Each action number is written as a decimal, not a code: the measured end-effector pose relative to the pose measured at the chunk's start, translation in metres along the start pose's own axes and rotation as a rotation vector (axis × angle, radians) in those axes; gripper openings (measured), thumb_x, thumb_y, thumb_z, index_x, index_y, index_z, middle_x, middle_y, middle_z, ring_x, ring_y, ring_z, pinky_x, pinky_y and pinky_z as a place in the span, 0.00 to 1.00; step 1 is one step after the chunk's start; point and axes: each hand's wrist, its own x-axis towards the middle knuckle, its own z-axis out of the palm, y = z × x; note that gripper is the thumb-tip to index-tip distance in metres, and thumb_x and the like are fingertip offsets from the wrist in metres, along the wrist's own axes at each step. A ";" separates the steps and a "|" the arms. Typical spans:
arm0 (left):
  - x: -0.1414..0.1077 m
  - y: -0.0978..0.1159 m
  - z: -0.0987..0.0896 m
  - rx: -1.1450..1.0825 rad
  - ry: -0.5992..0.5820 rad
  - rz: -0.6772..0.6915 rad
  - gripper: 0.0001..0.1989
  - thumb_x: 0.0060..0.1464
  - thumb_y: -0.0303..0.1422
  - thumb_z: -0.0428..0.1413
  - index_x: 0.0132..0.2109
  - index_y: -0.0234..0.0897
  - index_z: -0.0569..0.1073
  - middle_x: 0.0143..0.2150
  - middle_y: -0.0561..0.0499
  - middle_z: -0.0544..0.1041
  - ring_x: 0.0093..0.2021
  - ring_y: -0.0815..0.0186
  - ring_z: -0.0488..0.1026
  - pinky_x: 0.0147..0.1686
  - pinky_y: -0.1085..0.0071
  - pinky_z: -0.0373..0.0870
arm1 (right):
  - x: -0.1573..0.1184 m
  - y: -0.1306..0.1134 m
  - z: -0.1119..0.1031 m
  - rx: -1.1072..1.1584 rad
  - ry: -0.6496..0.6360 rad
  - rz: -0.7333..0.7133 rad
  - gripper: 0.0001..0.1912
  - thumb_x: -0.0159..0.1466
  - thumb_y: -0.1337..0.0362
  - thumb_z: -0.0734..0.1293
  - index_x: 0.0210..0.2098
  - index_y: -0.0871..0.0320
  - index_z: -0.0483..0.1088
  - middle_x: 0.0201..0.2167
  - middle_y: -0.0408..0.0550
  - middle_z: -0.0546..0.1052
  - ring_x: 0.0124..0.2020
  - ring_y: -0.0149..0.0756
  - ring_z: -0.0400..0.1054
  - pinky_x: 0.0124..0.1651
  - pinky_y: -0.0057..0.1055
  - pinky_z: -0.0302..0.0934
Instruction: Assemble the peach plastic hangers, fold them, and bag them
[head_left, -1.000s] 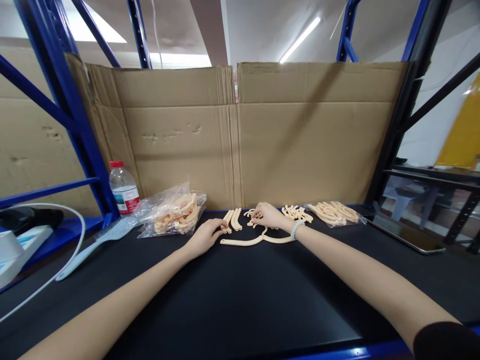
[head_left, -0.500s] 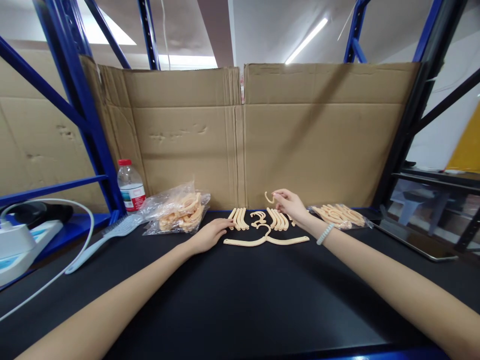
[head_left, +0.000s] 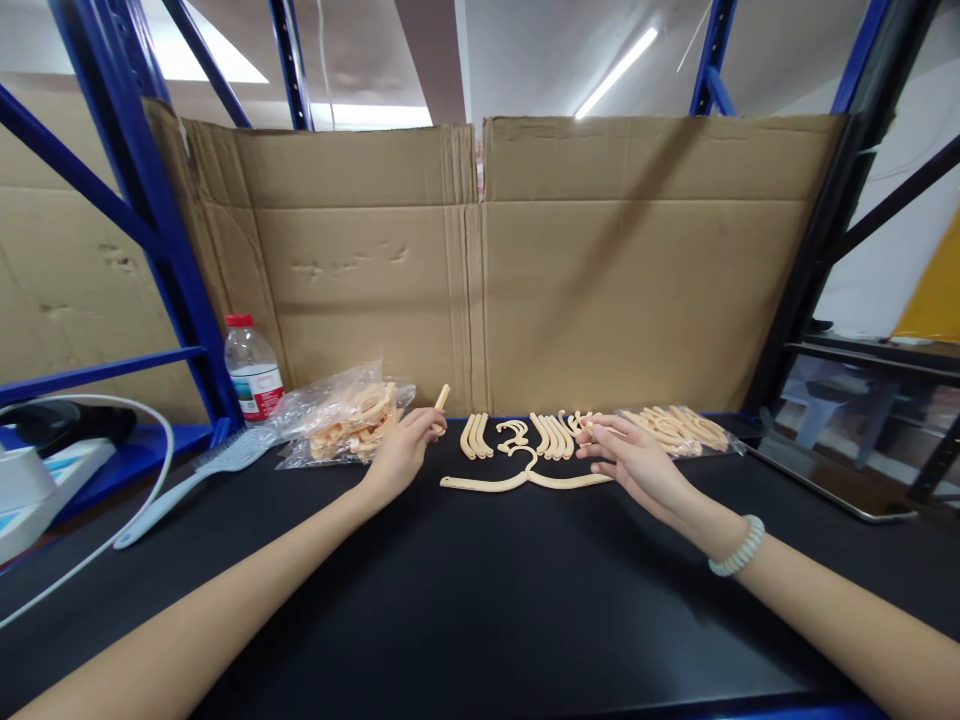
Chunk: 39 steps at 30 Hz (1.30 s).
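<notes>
My left hand [head_left: 405, 447] is closed on a cream curved hanger arm [head_left: 444, 396], whose end points up above the fingers. My right hand [head_left: 634, 462] hovers at the right of the hanger parts; something small and cream shows at its fingertips, mostly hidden. Between the hands lies an assembled hanger [head_left: 491, 486] with its hook up. Behind it are a left row of curved arms [head_left: 477, 437], a few small hooks [head_left: 513, 434] and a right row of curved arms [head_left: 553, 437]. More hooks [head_left: 573, 420] lie beside the right row.
A clear bag of cream parts [head_left: 352, 425] and a bottle [head_left: 254, 370] stand at the left, with a pale blue brush [head_left: 232, 455] and a power strip [head_left: 67, 490]. Another bag of parts [head_left: 679, 430] and a tablet [head_left: 832, 480] are at the right. Cardboard [head_left: 637, 270] rises behind.
My left hand has lifted a curved arm from the left row and moved slightly left. My right hand has come down and to the right; the hook it held up is no longer clearly visible.
</notes>
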 end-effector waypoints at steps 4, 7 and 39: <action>0.000 0.040 0.001 -0.258 0.017 -0.064 0.09 0.59 0.34 0.48 0.44 0.37 0.68 0.51 0.44 0.73 0.43 0.62 0.75 0.47 0.62 0.70 | -0.011 -0.001 0.012 0.054 -0.004 -0.005 0.17 0.50 0.57 0.75 0.37 0.57 0.72 0.35 0.48 0.76 0.38 0.36 0.72 0.36 0.29 0.66; -0.005 0.073 0.008 -0.571 -0.044 -0.172 0.13 0.58 0.40 0.51 0.41 0.35 0.72 0.52 0.42 0.74 0.47 0.58 0.74 0.51 0.59 0.69 | -0.020 0.001 0.022 0.082 -0.042 0.014 0.16 0.53 0.54 0.73 0.36 0.58 0.74 0.35 0.51 0.76 0.37 0.37 0.72 0.36 0.32 0.68; -0.038 0.103 0.051 -0.776 -0.138 -0.339 0.11 0.46 0.33 0.64 0.29 0.36 0.67 0.29 0.54 0.75 0.32 0.66 0.74 0.35 0.69 0.70 | -0.032 0.014 0.039 0.133 -0.262 0.138 0.13 0.50 0.63 0.76 0.31 0.61 0.73 0.29 0.44 0.74 0.33 0.29 0.70 0.41 0.29 0.67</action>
